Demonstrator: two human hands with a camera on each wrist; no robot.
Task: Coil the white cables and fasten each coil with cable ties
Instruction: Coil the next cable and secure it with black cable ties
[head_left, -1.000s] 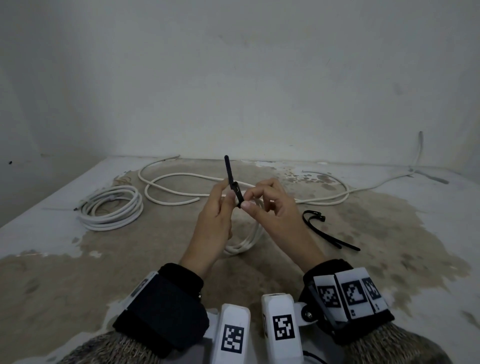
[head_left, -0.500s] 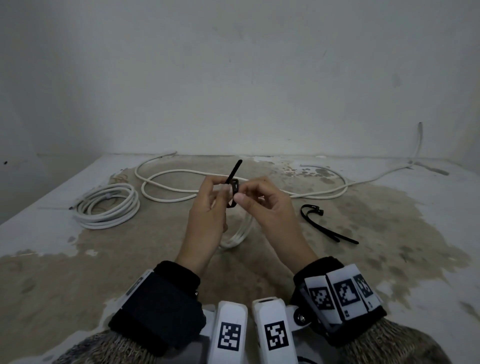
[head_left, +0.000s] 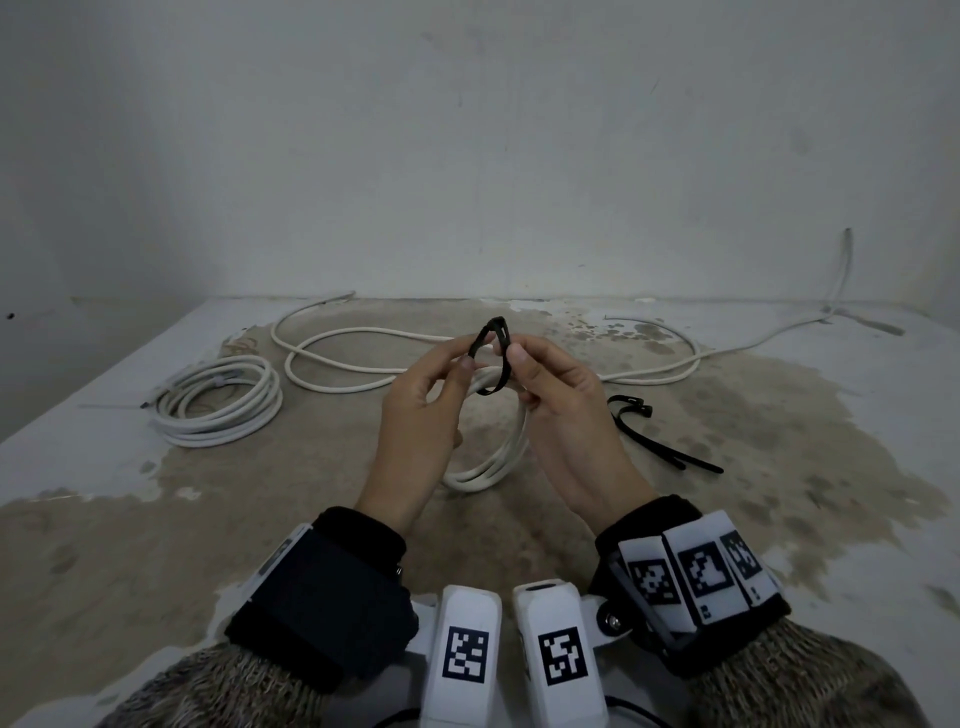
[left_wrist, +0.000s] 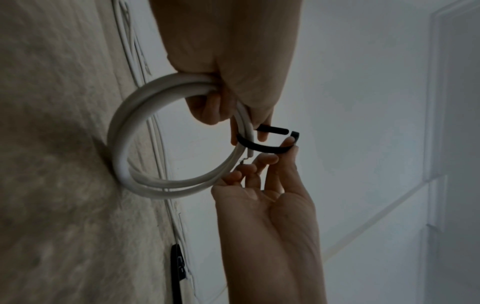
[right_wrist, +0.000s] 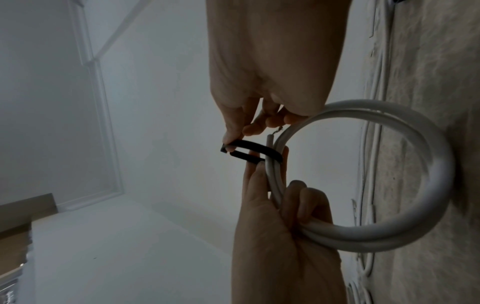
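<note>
Both arms wear a fuzzy grey knit sleeve (head_left: 249, 691) with a black cuff (head_left: 363, 525) at the end. A wide black band (head_left: 322, 613) wraps the left wrist. The right wrist band (head_left: 696, 571) has white squares with black block patterns. Two white camera boxes (head_left: 470, 654) between the wrists carry the same kind of pattern.

Plain grey-white plastered back wall (head_left: 467, 156), worn stained concrete surface (head_left: 156, 545) with peeling pale patches, white panelled ceiling (right_wrist: 78, 102), dim cool light
</note>
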